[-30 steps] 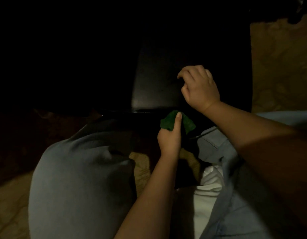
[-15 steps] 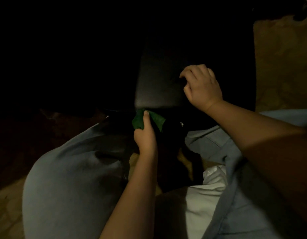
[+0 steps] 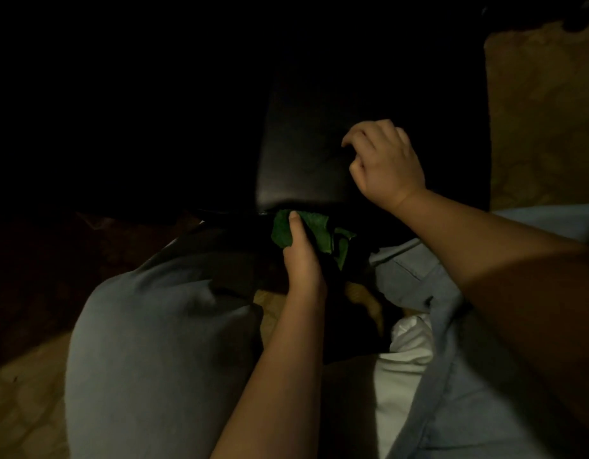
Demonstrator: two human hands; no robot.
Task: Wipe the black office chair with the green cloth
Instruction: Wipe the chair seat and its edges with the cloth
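Cloth (image 3: pixel 316 226) — green, pinched by our left hand (image 3: pixel 301 260) — has slid slightly right along the near edge of the black office chair (image 3: pixel 303 144); our right hand (image 3: pixel 389 167) rests on it, fingers curled.

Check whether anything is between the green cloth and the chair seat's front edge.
Nothing visible. The left hand holds the green cloth right at the front edge of the black chair seat; the right hand rests on top of the seat, clear of the cloth.
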